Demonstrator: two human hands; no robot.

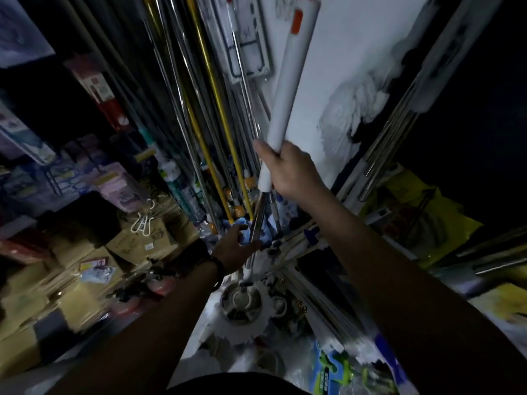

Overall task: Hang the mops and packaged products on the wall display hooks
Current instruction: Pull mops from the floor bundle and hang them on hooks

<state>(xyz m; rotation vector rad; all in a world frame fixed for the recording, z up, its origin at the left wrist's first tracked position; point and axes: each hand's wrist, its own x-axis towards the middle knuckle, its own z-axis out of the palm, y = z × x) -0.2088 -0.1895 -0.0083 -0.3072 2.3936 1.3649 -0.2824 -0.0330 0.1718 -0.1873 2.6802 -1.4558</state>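
the right hand (291, 169) grips the white mop handle (288, 81) near its lower end. below the handle, the left hand (235, 246) holds its metal pole (258, 218). yellow poles (212, 95) hang left of the handle.

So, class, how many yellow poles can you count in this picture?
2. One yellow pole runs down mid-frame; the second yellow pole lies just left of it. More may be hidden behind the silver poles.

dim room, white wall (328, 81), stacked cardboard boxes (128, 243) left
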